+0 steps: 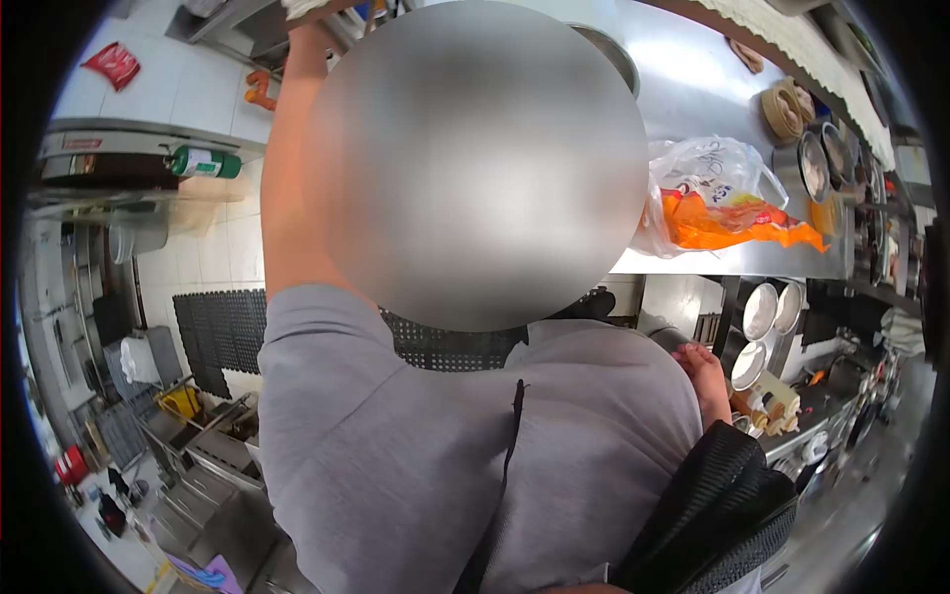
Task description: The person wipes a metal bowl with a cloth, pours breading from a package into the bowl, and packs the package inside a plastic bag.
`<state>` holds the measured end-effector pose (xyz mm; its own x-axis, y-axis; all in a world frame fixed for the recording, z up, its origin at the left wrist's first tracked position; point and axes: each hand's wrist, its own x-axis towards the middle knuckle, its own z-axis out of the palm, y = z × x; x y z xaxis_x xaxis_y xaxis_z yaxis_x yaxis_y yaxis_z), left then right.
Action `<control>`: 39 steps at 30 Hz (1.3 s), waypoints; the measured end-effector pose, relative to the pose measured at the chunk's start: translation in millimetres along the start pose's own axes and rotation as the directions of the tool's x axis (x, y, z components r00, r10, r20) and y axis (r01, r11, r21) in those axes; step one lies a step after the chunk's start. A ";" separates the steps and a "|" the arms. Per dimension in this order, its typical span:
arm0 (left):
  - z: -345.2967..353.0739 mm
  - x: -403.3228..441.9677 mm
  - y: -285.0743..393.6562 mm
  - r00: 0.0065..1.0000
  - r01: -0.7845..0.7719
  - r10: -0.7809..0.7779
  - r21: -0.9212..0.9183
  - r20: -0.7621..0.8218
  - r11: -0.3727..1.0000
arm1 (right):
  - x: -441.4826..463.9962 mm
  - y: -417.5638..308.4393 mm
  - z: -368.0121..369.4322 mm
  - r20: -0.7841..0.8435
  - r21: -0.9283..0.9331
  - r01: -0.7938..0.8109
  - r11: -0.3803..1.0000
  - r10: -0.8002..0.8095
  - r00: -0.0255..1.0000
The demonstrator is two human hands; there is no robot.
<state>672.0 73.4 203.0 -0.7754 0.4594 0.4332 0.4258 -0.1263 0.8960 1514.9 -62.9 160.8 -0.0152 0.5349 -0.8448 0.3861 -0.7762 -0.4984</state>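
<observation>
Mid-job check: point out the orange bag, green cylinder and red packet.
Orange bag (725, 226): head view, on its crumpled middle.
Green cylinder (204, 161): head view, on its labelled middle.
Red packet (114, 65): head view, on its middle.

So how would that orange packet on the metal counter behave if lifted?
The orange packet looks floppy, since its edges are crumpled. Its shiny film may be slippery. It might drag the clear plastic bag along, as the two lie bunched together.
</observation>
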 end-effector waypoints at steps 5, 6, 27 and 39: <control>-14.4 6.8 -29.5 0.973 0.160 -0.145 -0.072 0.180 0.984 | -11.9 18.4 -3.2 -0.076 0.085 -0.015 0.996 0.022 0.997; -20.8 8.7 -36.8 0.960 0.198 -0.175 -0.088 0.219 0.976 | -11.9 22.0 -2.4 -0.100 0.111 -0.014 0.994 0.025 0.995; 14.6 92.6 -114.4 0.756 0.597 -0.516 -0.101 0.402 0.796 | -13.8 -91.5 -27.7 -0.174 -0.127 0.267 0.955 -0.286 0.942; -51.8 16.6 -34.0 0.953 0.271 -0.302 -0.381 -0.021 0.884 | -16.9 -145.5 -49.3 -0.421 -0.127 0.695 0.708 -0.673 0.609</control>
<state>620.4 39.9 184.8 -0.8772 0.4578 0.1447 -0.0118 -0.3218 0.9467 1504.5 57.4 257.3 0.1193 0.9881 -0.0969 0.3801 -0.1357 -0.9150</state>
